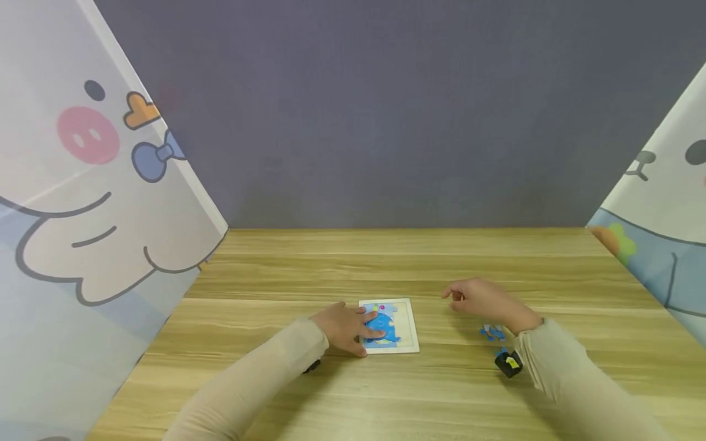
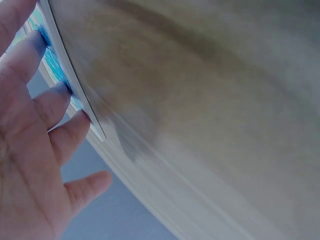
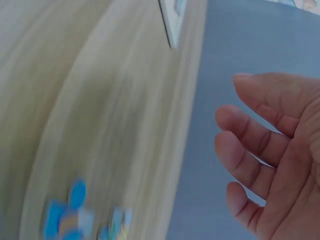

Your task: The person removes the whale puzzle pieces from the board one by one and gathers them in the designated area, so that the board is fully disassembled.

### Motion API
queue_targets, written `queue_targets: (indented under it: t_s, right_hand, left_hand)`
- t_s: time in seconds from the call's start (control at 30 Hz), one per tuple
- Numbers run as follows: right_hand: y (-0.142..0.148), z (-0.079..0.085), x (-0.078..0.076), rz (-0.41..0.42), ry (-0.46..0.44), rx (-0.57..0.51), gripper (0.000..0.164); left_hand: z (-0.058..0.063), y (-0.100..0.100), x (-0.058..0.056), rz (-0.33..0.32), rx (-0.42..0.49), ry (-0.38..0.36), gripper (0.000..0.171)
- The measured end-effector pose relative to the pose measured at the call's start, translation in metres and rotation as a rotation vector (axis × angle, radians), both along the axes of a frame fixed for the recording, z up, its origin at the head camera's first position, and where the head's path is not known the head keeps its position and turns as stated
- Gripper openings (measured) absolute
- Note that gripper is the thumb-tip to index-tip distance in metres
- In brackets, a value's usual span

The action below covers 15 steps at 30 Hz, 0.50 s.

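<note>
A square jigsaw puzzle board [image 1: 406, 331] with a pale frame lies on the table, partly filled with blue pieces that form a cartoon figure. My left hand [image 1: 343, 328] rests on its left side with fingers spread, covering part of the picture. In the left wrist view the fingertips [image 2: 62, 89] touch the board's edge area. My right hand [image 1: 480, 299] hovers to the right of the board, its fingers loosely bent. Nothing shows between the thumb and fingers of that hand [image 3: 270, 150] in the right wrist view. Loose blue puzzle pieces [image 1: 493, 332] lie below the right hand.
The wood-grain table [image 1: 265, 263] reaches back to a grey partition [image 1: 386, 122]. Cartoon-printed panels stand at the left [image 1: 138, 220] and right [image 1: 662, 202]. A black wrist camera [image 1: 508, 364] beneath the right wrist overlaps another blue piece in the head view.
</note>
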State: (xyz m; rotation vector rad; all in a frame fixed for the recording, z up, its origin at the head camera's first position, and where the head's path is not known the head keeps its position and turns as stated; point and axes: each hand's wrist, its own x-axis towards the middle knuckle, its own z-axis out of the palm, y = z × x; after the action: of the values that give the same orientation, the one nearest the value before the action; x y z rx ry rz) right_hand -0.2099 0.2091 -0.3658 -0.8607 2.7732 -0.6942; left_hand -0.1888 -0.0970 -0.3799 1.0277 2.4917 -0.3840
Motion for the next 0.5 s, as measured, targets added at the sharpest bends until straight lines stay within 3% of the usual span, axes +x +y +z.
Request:
queue_targets:
  t_s: [0.2, 0.5]
  right_hand:
    - [-0.031, -0.011, -0.009, 0.064, 0.076, 0.084, 0.017]
    - [-0.062, -0.022, -0.015, 0.071, 0.134, 0.108, 0.018]
  left_hand:
    - [-0.002, -0.001, 0.000, 0.014, 0.015, -0.028, 0.058]
    - [-0.001, 0.003, 0.001, 0.007, -0.022, -0.004, 0.059]
